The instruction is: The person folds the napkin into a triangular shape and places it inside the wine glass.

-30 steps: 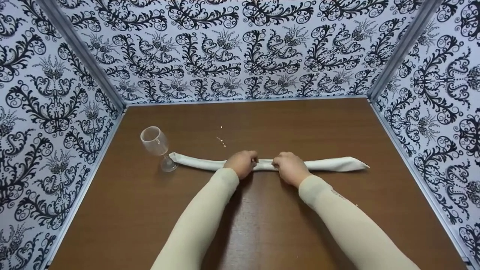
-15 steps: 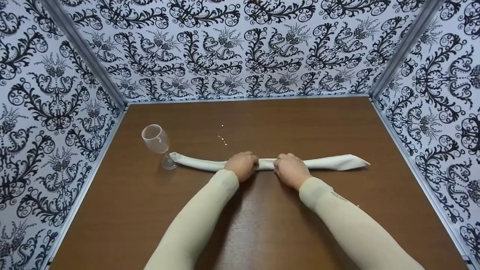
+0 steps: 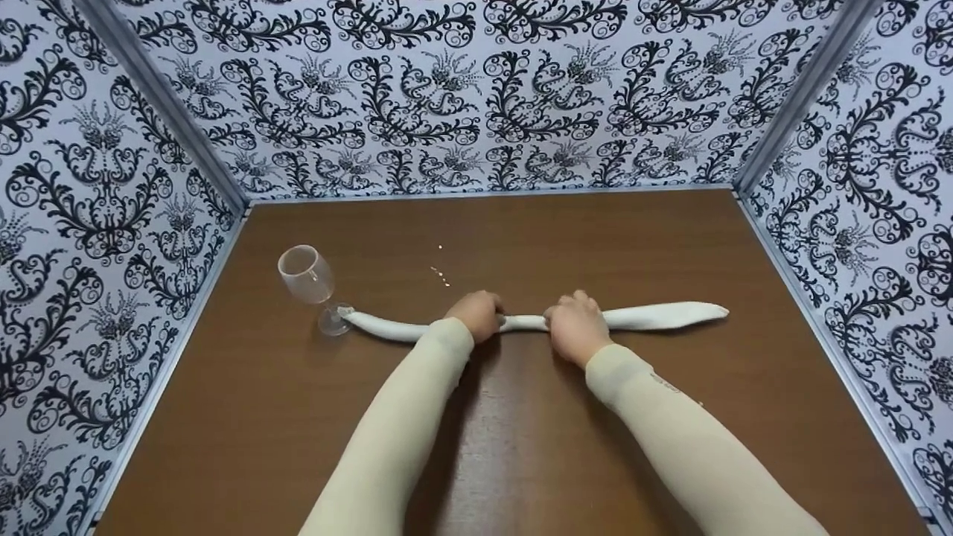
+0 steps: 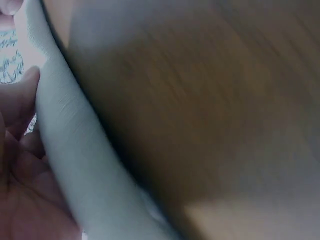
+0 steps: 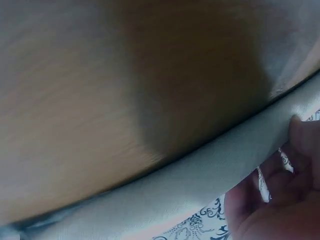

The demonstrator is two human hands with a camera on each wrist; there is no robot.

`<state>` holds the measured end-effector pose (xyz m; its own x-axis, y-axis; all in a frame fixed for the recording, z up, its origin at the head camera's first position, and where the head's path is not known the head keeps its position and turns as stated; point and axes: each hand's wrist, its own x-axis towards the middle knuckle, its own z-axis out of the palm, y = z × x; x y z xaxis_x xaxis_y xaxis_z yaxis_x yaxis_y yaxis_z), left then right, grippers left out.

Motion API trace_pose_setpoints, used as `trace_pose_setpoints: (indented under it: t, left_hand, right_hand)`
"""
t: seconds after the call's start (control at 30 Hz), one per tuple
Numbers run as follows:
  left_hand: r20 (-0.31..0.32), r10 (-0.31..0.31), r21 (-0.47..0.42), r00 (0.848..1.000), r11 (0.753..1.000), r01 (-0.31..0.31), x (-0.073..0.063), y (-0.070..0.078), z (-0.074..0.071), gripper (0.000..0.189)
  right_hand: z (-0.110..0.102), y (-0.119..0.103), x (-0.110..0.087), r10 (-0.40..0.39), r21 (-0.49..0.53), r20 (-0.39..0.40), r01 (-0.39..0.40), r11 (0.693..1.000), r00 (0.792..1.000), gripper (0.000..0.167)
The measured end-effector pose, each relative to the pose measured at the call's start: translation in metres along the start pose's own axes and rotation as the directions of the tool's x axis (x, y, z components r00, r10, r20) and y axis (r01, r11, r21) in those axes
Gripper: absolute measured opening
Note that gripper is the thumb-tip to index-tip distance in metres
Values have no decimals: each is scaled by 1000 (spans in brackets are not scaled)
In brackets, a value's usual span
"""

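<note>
A white cloth napkin [image 3: 655, 317], rolled into a long narrow strip, runs left to right across the brown table. My left hand [image 3: 477, 314] grips the roll left of its middle, fingers curled over the far side. A short way to the right, my right hand [image 3: 576, 327] holds it the same way, and a short piece of roll shows between the hands. In the left wrist view the thumb lies against the napkin [image 4: 80, 135]. The right wrist view has the fingers [image 5: 250, 192] along the edge of the cloth. The parts under both palms are hidden in the head view.
A clear wine glass [image 3: 307, 274] stands at the left, and the napkin's left end overlaps its foot in the head view. Small white specks [image 3: 441, 276] dot the table [image 3: 595, 246] beyond the left hand. Patterned walls [image 3: 476, 97] enclose the back and sides.
Both hands have shifted slightly away from the body, turning the napkin with them. Its roll looks tighter, and the pointed right end is now slimmer and rounder. The glass stays put.
</note>
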<state>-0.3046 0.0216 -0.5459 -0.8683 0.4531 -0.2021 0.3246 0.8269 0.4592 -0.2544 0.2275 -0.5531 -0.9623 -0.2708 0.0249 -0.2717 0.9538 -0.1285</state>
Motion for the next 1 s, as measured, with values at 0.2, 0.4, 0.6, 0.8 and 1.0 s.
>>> trace_pose_setpoints:
  t: [0.2, 0.4, 0.6, 0.8, 1.0]
  left_hand:
    - [-75, -24, 8, 997, 1000, 25, -1, 3, 3, 9]
    - [-151, 102, 367, 983, 929, -40, -8, 10, 5, 14]
    - [-117, 154, 428, 981, 899, -90, -17, 7, 8, 9]
    - [-136, 140, 395, 981, 915, -76, -11, 2, 12, 13]
    - [-155, 104, 356, 982, 933, -43, -6, -1, 15, 16]
  right_hand:
    - [0, 0, 4, 16, 60, -36, -14, 998, 999, 15]
    - [0, -3, 0, -44, -16, -32, 43, 999, 999, 17]
    - [-2, -7, -7, -98, -133, 15, 99, 986, 995, 19]
    - [3, -3, -2, -98, -109, -40, 93, 990, 994, 16]
    - [2, 0, 4, -62, -51, -32, 60, 997, 998, 21]
